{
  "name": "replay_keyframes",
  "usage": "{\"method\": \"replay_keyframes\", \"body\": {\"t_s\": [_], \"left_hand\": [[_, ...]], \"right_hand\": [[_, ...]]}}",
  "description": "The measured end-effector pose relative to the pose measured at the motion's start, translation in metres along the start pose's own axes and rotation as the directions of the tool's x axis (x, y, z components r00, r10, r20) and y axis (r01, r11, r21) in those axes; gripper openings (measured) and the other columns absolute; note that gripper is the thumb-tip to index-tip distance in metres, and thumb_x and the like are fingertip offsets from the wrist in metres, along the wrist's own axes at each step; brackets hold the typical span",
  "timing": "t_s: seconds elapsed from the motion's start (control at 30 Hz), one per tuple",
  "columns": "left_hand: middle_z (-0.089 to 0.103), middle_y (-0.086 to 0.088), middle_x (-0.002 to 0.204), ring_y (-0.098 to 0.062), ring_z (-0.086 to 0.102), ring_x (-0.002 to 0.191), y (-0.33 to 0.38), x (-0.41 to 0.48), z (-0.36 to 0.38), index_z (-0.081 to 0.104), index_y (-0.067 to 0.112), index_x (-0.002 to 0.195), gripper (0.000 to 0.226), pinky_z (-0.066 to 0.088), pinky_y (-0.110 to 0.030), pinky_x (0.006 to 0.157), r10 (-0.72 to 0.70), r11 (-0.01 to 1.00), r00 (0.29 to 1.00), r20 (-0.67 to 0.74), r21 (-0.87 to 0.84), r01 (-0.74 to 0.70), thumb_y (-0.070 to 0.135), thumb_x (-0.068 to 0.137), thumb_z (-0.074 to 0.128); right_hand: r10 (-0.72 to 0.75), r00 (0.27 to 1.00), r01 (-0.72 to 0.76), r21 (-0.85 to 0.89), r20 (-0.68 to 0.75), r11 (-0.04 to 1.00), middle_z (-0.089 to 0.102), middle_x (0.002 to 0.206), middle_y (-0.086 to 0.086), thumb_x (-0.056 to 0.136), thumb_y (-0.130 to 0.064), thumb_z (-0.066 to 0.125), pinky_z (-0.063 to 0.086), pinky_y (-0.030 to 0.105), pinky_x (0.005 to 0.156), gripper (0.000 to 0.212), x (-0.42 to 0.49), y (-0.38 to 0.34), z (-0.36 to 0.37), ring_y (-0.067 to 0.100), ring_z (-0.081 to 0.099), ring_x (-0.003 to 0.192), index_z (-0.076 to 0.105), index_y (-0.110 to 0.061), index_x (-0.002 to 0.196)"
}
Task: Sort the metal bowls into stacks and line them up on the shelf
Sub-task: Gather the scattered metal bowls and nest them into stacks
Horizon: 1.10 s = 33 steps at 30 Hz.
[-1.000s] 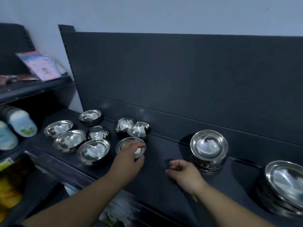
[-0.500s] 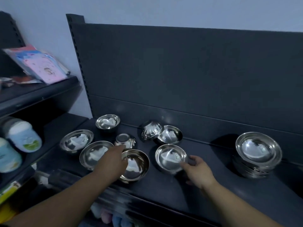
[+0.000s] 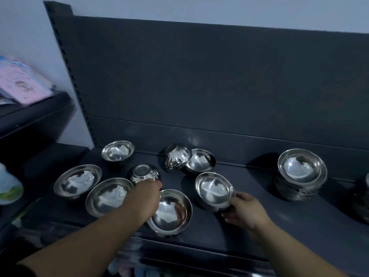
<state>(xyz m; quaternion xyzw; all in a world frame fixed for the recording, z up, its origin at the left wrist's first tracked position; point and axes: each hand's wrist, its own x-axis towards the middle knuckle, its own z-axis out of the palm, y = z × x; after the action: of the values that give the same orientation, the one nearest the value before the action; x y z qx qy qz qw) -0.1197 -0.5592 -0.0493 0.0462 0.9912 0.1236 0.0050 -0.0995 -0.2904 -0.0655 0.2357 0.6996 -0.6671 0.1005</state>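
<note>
Shelf (image 3: 259, 226): dark, carries every bowl. Finished stack (image 3: 302, 172) stands at right by the back panel, well apart from the loose pieces; probably the start of the line. Far-left wide bowl (image 3: 77, 180) and second wide bowl (image 3: 108, 196) sit rim-up, side by side, unsorted. Left hand (image 3: 146, 196) curls over the left rim of the front bowl (image 3: 171, 212), which sits tipped, likely being lifted for nesting. Right hand (image 3: 243, 208) wraps its fingers around the near side of the middle bowl (image 3: 214, 189), apparently steadying it as the receiver. Smaller pieces behind: rear-left bowl (image 3: 117, 151) upright, inverted bowl (image 3: 144, 173) just beyond the left hand, ribbed bowl (image 3: 177, 157) leaning on the rear bowl (image 3: 200, 161).
</note>
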Motion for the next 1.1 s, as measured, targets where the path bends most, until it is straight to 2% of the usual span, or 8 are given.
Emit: {"method": "replay_keyframes", "body": {"t_s": [0.1, 0.27, 0.47, 0.63, 0.73, 0.83, 1.0, 1.1], "left_hand": [[0.07, -0.001, 0.091, -0.014, 0.064, 0.082, 0.009, 0.003, 0.002, 0.071, 0.018, 0.095, 0.019, 0.047, -0.024, 0.068, 0.015, 0.998, 0.999, 0.028, -0.067, -0.013, 0.015, 0.09, 0.053], [0.071, 0.001, 0.093, -0.013, 0.065, 0.079, 0.029, 0.008, 0.008, 0.069, 0.017, 0.093, 0.012, 0.054, -0.026, 0.071, -0.117, 0.927, 0.989, 0.088, -0.349, 0.141, 0.028, 0.09, 0.063], [0.064, -0.009, 0.11, -0.021, 0.066, 0.093, 0.05, 0.003, 0.017, 0.058, 0.01, 0.111, 0.019, 0.057, -0.028, 0.061, -0.252, 0.479, 0.896, 0.364, -0.758, 0.443, 0.008, 0.092, 0.057], [0.071, -0.003, 0.098, -0.02, 0.063, 0.097, 0.066, 0.002, -0.004, 0.07, 0.012, 0.095, 0.032, 0.046, -0.032, 0.088, -0.289, 0.779, 0.957, -0.041, -0.59, 0.21, 0.035, 0.097, 0.048], [0.072, -0.003, 0.083, -0.023, 0.067, 0.086, 0.079, 0.003, -0.018, 0.069, 0.012, 0.089, 0.045, 0.053, -0.037, 0.083, -0.263, 0.687, 0.965, -0.013, -0.705, 0.178, 0.05, 0.094, 0.046], [0.072, -0.007, 0.079, -0.02, 0.068, 0.068, 0.084, 0.004, -0.023, 0.071, 0.015, 0.087, 0.029, 0.06, -0.036, 0.068, -0.259, 0.562, 0.962, 0.084, -0.797, 0.221, 0.039, 0.091, 0.055], [0.07, -0.002, 0.06, -0.014, 0.067, 0.053, 0.072, 0.001, -0.015, 0.072, 0.016, 0.082, 0.016, 0.06, -0.03, 0.061, -0.313, 0.655, 0.947, 0.07, -0.707, 0.268, 0.019, 0.088, 0.057], [0.072, -0.001, 0.07, -0.017, 0.07, 0.062, 0.065, -0.001, -0.008, 0.071, 0.017, 0.088, 0.015, 0.06, -0.035, 0.07, -0.301, 0.727, 0.952, 0.049, -0.634, 0.262, 0.025, 0.088, 0.059]], "right_hand": [[-0.029, 1.0, 0.028, 0.056, 0.005, 0.998, 0.075, 0.085, 0.02, 0.09, -0.011, 0.058, 0.054, 0.032, 0.058, 0.024, -0.003, -0.005, -0.012, 0.026, 0.069, 0.061, 0.061, -0.012, 0.113], [-0.146, 0.988, 0.14, 0.107, 0.044, 0.984, 0.071, 0.08, 0.018, 0.092, -0.012, 0.057, 0.051, 0.029, 0.054, 0.015, -0.016, -0.03, -0.027, 0.023, 0.06, 0.055, 0.065, -0.013, 0.106], [-0.233, 0.97, 0.229, 0.074, 0.065, 0.971, 0.068, 0.076, 0.013, 0.091, -0.014, 0.06, 0.051, 0.032, 0.058, 0.02, -0.017, -0.049, -0.036, 0.024, 0.059, 0.058, 0.066, -0.018, 0.109], [-0.242, 0.959, 0.239, 0.04, 0.149, 0.97, 0.067, 0.069, 0.011, 0.09, -0.015, 0.062, 0.05, 0.033, 0.056, 0.021, -0.01, -0.057, -0.028, 0.024, 0.058, 0.055, 0.066, -0.018, 0.11], [-0.246, 0.943, 0.251, 0.01, 0.224, 0.968, 0.067, 0.068, 0.012, 0.092, -0.013, 0.058, 0.051, 0.032, 0.056, 0.02, -0.007, -0.063, -0.017, 0.023, 0.058, 0.056, 0.067, -0.02, 0.108], [-0.244, 0.931, 0.26, -0.022, 0.27, 0.965, 0.066, 0.067, 0.01, 0.091, -0.01, 0.057, 0.05, 0.029, 0.053, 0.022, -0.004, -0.067, -0.01, 0.021, 0.059, 0.055, 0.067, -0.023, 0.106], [-0.215, 0.924, 0.278, -0.17, 0.317, 0.945, 0.067, 0.066, 0.003, 0.085, -0.012, 0.063, 0.047, 0.025, 0.047, 0.021, 0.006, -0.06, -0.003, 0.017, 0.059, 0.056, 0.068, -0.023, 0.103], [-0.22, 0.926, 0.291, -0.209, 0.308, 0.934, 0.07, 0.076, -0.002, 0.086, -0.013, 0.064, 0.051, 0.025, 0.051, 0.019, 0.01, -0.051, 0.001, 0.015, 0.061, 0.061, 0.07, -0.024, 0.1]]}}
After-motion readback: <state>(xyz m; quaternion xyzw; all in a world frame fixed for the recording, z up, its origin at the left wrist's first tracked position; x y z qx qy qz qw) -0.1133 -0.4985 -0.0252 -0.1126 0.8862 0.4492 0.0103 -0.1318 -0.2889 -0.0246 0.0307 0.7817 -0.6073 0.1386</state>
